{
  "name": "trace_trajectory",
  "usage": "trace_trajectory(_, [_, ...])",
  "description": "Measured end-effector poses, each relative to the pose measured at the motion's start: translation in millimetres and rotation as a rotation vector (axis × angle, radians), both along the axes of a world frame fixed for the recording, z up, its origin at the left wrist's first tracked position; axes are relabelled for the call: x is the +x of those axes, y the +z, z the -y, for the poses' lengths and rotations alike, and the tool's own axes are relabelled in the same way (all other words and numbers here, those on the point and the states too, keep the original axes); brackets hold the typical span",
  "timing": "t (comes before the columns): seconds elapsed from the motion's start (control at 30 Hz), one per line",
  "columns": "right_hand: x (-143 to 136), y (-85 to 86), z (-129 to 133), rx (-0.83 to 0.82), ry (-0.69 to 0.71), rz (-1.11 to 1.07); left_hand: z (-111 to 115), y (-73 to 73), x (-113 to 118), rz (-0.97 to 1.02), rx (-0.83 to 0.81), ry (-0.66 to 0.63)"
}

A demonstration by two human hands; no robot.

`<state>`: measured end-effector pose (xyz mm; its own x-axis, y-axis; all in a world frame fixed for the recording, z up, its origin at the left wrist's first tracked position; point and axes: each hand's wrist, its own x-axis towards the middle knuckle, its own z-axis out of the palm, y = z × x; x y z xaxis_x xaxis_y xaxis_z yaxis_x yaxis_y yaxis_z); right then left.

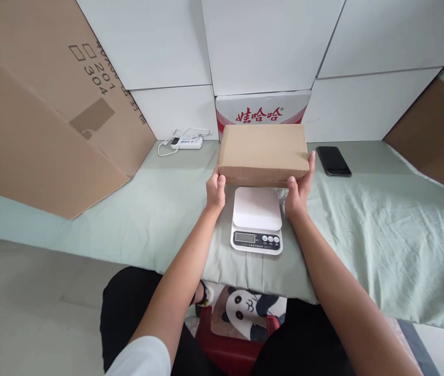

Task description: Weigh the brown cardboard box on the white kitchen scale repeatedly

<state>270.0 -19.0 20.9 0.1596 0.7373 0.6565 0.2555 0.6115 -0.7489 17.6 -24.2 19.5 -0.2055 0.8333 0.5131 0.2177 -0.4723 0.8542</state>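
Note:
A closed brown cardboard box is gripped between my two hands, just behind a white kitchen scale. My left hand clasps the box's left front corner, thumb in front. On the opposite side my right hand holds the right front corner, with its thumb on the front face and a finger along the side. The other fingers are partly hidden by the box. The scale lies flat, its display and round buttons facing me. Whether the box touches the cloth behind the scale I cannot tell.
Green cloth covers the table. A black phone lies to the right, and a white power strip with a cable to the left. A large carton flanks the left, another carton the right. White boxes form a wall behind.

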Motion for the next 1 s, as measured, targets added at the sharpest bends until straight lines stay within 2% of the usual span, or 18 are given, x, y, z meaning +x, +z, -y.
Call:
trace_trajectory(0.33, [9,-22.2,-21,0.078,-0.021,0.006,2,1.9,1,0.002,0.024,-0.008])
trace_trajectory(0.7, [7,-16.9,-15,0.100,-0.045,0.030,2,1.2,0,0.037,0.074,-0.004])
trace_trajectory(1.0, [7,-9.9,-14,0.072,-0.027,0.027,15,5.1,-4,0.031,0.092,-0.017])
